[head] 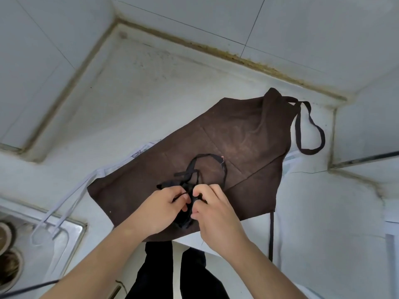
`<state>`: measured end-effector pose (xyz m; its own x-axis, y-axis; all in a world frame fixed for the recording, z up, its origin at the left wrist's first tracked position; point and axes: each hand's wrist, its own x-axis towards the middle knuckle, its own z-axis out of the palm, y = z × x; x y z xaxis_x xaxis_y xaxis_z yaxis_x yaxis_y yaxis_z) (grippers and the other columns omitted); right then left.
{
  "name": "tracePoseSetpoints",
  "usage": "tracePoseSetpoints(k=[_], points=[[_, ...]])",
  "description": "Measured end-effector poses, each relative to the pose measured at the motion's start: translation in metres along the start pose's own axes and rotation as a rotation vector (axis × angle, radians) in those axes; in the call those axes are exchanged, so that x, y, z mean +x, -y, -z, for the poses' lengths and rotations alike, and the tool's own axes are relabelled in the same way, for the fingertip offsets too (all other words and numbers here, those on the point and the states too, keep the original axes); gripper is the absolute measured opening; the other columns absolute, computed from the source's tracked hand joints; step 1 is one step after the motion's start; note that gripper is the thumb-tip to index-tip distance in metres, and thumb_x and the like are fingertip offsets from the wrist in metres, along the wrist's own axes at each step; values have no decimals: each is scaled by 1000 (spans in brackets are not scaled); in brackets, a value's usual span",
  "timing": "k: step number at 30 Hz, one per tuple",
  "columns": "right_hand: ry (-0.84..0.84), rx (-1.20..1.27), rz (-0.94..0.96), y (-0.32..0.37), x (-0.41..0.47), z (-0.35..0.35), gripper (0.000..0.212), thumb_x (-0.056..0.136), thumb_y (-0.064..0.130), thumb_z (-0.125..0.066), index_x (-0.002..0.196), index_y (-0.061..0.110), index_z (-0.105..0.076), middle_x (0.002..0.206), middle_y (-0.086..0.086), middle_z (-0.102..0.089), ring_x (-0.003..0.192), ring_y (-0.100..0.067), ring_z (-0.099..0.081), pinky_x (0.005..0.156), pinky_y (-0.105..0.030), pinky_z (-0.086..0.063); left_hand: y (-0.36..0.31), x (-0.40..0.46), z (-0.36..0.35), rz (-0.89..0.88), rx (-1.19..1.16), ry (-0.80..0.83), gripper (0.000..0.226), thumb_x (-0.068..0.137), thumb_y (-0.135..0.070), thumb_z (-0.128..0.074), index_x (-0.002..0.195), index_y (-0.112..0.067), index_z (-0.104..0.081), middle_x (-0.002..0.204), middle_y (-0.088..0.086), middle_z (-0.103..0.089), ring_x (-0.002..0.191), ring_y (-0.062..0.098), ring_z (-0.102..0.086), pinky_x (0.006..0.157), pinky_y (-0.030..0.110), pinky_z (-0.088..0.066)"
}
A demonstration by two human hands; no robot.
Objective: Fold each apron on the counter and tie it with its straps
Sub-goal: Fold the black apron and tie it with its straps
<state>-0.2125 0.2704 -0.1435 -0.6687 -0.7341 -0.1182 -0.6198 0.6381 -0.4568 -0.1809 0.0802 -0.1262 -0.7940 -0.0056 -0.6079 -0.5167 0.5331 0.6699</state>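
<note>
1 brown apron [226, 134], matte cloth, lies flat on the pale tabletop [133, 100] | 1 white apron [138, 151] beneath it, 2 white straps [64, 210] trailing over a steel sink [71, 231] | 1 black bundle [185, 216] with thin straps | left hand [159, 210] and right hand [216, 214] both pinch the bundle

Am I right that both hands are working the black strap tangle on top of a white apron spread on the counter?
Not quite: the apron under the tangle is dark brown, not white. The head view shows the left hand and right hand pinching the black strap tangle on the brown apron spread on the counter.
</note>
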Motion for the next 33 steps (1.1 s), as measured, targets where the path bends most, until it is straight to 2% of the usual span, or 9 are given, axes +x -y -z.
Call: tracePoseSetpoints(k=[3, 5, 10, 13, 18, 21, 24, 30, 33], points=[[-14, 117, -53, -5, 2, -7, 9, 92, 9, -75, 84, 10, -70, 128, 6, -44, 112, -13, -48, 81, -32, -56, 1, 4, -4, -51, 108, 31, 21, 106, -35, -51, 90, -30, -63, 79, -11, -69, 68, 13, -59, 64, 31, -46], [-51, 144, -64, -7, 5, -6, 10, 91, 12, -76, 83, 10, -71, 127, 7, -45, 108, -13, -47, 78, -32, -55, -2, 4, -5, -84, 144, 77, 16, 103, -27, -54, 89, -30, -61, 75, -15, -63, 67, 8, -55, 60, 22, -41], [-7, 143, 11, -12, 11, 0, 10, 92, 15, -73, 82, 17, -72, 136, 15, -49, 120, -12, -45, 93, -25, -48, -5, 5, -3, -140, 188, 185, 9, 93, -16, -58, 92, -25, -58, 92, -9, -59, 82, 5, -52, 70, 18, -43], [-1, 143, 42, -17, 12, -2, 10, 93, 22, -72, 83, 19, -73, 119, 14, -57, 116, -11, -49, 98, -28, -47, -1, 5, -7, -164, 217, 192, 10, 89, -19, -62, 93, -27, -59, 95, -9, -58, 89, 9, -54, 75, 20, -46], [-88, 90, 11, -20, 11, -4, 6, 90, 25, -77, 86, 21, -75, 93, 9, -60, 92, -16, -53, 82, -33, -54, 4, 9, -20, -152, 175, 22, 10, 89, -32, -70, 90, -29, -61, 90, -10, -59, 84, 8, -57, 74, 24, -48], [-120, 95, 37, -22, 12, -1, 8, 87, 18, -82, 83, 21, -75, 87, 10, -60, 85, -15, -52, 75, -32, -55, 12, 6, -29, -146, 164, -157, 33, 81, -39, -77, 108, -32, -60, 107, -18, -55, 98, 1, -52, 88, 22, -41], [-117, 74, 56, -22, 12, 6, 14, 79, 13, -89, 81, 22, -77, 83, 12, -61, 83, -10, -51, 73, -24, -54, 16, -3, -33, -166, 225, -361, 66, 72, -45, -82, 130, -30, -52, 128, -14, -42, 113, 8, -40, 101, 33, -36], [31, 302, -191, -20, 9, 9, 12, 97, 24, -70, 86, 20, -68, 92, 13, -58, 87, -10, -54, 81, -27, -47, 18, -18, -50, -56, 334, -307, 92, 71, -70, -73, 141, -19, -42, 138, -6, -33, 122, 19, -48, 100, 36, -52], [43, 421, -301, -13, 9, 10, 14, 98, 26, -67, 85, 21, -64, 92, 11, -59, 86, -11, -57, 78, -33, -50, 15, -19, -65, 13, 468, -322, 86, 79, -64, -75, 141, -15, -40, 138, 1, -40, 120, 23, -53, 90, 34, -57]])
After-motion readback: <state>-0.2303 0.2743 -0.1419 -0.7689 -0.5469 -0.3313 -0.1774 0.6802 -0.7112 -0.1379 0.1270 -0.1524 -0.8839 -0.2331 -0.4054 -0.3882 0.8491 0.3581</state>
